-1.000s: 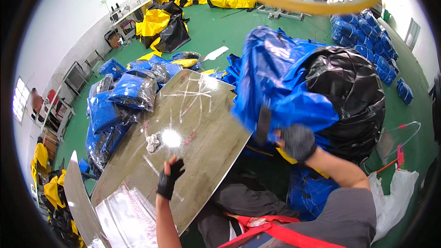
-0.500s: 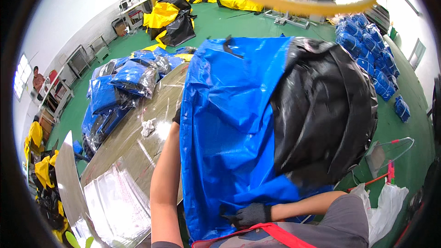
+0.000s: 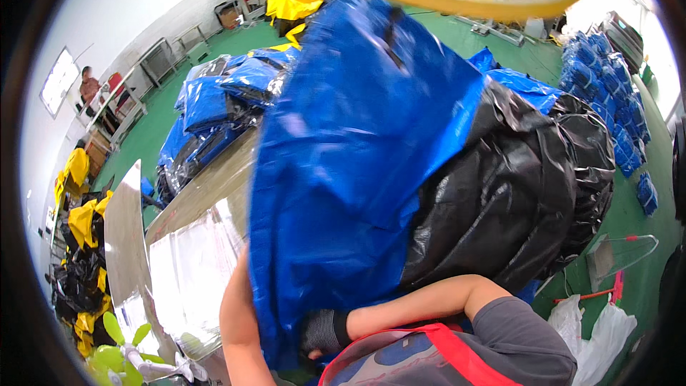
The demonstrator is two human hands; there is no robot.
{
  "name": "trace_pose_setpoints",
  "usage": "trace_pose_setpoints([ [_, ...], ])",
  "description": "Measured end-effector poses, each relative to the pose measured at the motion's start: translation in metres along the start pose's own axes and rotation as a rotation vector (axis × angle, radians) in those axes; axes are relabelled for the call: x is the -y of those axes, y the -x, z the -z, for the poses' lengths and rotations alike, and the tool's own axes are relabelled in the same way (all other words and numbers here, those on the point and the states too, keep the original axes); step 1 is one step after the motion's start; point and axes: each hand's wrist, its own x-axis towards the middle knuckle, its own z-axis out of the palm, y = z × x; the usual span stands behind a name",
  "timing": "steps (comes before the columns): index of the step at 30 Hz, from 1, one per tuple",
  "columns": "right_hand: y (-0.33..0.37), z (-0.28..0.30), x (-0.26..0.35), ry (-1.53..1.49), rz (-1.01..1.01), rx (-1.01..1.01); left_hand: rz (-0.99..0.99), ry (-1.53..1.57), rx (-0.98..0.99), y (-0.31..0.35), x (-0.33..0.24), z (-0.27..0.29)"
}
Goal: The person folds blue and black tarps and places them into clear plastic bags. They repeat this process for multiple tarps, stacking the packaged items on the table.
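Note:
A large plastic tarp, glossy blue on one face and black on the other, rises in front of me and covers much of the table. My right hand, in a dark knit glove, is closed at the near edge of the tarp, close to my body; its fingertips are partly hidden. On the left, my bare forearm reaches up behind the blue side. That sheet hides my left hand, so its fingers do not show.
Clear plastic bags lie on the table at left. Wrapped blue bundles sit beyond. A green fan stands near left. Tied blue bundles are stacked far right. A yellow hoop crosses above. A person is far left.
The tarp's far left part has lifted and folded over, its blue face now slanting. My right hand has moved left along the near edge. The view has shifted leftward.

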Motion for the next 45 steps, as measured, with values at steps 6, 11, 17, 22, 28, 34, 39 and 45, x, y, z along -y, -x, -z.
trace_pose_setpoints([
  [6,0.081,0.105,-0.141,0.494,-0.505,-0.887,-0.073,-0.008,-0.339,0.123,-0.022,0.125],
  [11,0.187,0.058,-0.263,0.598,-1.201,-0.571,-0.071,0.038,-0.503,0.173,0.002,0.172],
  [17,0.152,0.081,-0.226,0.870,-0.684,-0.819,-0.022,0.079,-0.614,0.172,0.036,0.193],
  [22,0.182,0.133,-0.260,0.872,-1.201,-0.922,0.004,0.057,-0.633,0.163,0.033,0.200],
  [28,0.311,0.153,-0.345,-0.287,-1.136,-1.170,0.029,0.068,-0.707,0.201,0.041,0.202],
  [34,0.333,0.151,-0.354,0.448,-1.423,-0.945,0.058,0.065,-0.695,0.194,0.054,0.209],
  [39,0.172,0.159,-0.200,0.572,-0.798,-1.021,0.158,-0.002,-0.684,0.212,0.030,0.223],
  [45,0.150,0.082,-0.075,0.155,-0.261,0.018,0.272,-0.085,-0.614,0.200,0.022,0.238],
])
